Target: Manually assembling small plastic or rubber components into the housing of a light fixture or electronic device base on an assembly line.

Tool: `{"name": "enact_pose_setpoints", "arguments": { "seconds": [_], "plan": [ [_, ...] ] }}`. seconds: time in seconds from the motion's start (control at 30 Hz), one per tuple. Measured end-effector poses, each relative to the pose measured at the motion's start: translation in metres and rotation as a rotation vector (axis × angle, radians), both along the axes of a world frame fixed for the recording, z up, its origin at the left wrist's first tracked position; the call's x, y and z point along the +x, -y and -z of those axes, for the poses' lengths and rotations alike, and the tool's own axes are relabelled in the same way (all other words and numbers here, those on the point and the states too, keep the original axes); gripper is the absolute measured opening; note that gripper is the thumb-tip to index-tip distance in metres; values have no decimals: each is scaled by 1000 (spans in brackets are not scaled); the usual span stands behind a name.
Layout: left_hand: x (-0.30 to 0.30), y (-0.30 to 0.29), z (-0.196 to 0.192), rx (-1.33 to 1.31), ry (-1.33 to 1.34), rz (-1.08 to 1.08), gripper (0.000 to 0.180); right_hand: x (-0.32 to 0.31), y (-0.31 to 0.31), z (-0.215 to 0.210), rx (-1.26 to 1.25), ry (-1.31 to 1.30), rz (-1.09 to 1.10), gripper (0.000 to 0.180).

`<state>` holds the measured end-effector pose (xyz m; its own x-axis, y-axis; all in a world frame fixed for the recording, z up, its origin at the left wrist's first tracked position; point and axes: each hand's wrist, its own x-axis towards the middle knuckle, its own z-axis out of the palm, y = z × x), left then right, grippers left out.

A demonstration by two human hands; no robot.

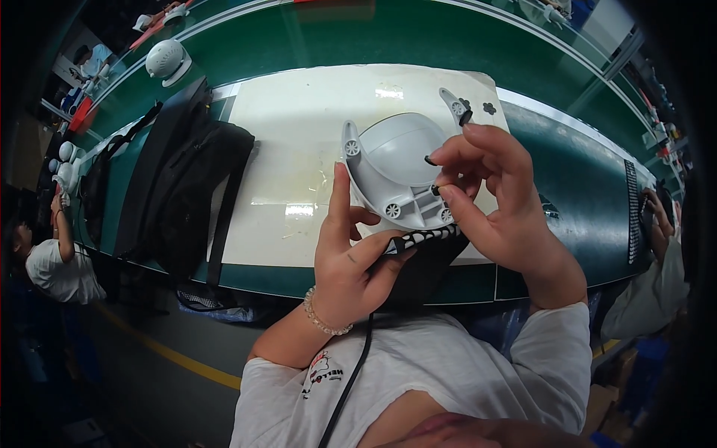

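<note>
A light grey plastic housing [403, 145] with a smooth dome and ribbed feet with round recesses lies tilted on the white board in front of me. My left hand [345, 257] steadies its left side with an upright index finger. Between that hand's thumb and fingers is a black sheet with white dots [429, 237], along the housing's near edge. Over the housing's right side, my right hand [504, 194] is bent, with small black pads [436, 191] at its fingertips. Another black piece [465, 118] shows by the far right foot. Part of the right foot area is hidden.
A black bag [202, 179] lies left of the white board [276, 164]. A white round fan-like unit [168, 61] stands on the green belt beyond. Dark flower-shaped pieces [489, 108] sit at the board's far right. Other people work at both sides.
</note>
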<state>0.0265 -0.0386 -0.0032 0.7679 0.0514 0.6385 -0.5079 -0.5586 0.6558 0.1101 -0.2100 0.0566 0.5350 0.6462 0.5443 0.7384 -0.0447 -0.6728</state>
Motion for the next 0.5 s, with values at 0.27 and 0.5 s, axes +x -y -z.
{"name": "enact_pose_setpoints", "arguments": {
  "seconds": [0.27,0.5],
  "plan": [
    [0,-1,1,18,61,-4,25,-16,0,-11,-197,501,71,49],
    [-3,-1,6,19,-8,-1,25,-14,11,-5,-99,558,181,52]
  ]
}}
